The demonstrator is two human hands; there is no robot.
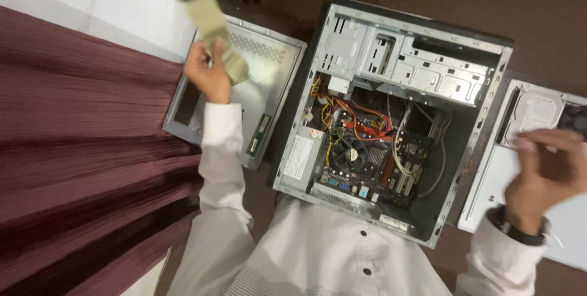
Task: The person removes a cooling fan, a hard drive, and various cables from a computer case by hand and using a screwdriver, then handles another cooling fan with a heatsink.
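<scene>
Two hands flank the open computer case [391, 118]. Left hand [210, 76] grips a blurred yellowish cloth [214, 27] over the removed side panel [269, 82]; right hand [547, 173], fingers loosely curled and empty, hovers near a hard drive [535, 112].

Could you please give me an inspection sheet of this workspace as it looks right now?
Surface: dark brown floor or table top; which of the two cannot be told.
Job's things: open computer case lying on its side, motherboard with fan exposed; pale blurred object gripped in left hand.
Clutter: removed side panel left of the case with a green memory stick on it; hard drive on a white panel at right.
Grippers: left hand closed on the pale object; right hand, wristwatch on, raised above the white panel, holding nothing visible.
Cables: red, yellow and grey wires bundled inside the case.
Surroundings: maroon pleated cloth at left.
</scene>
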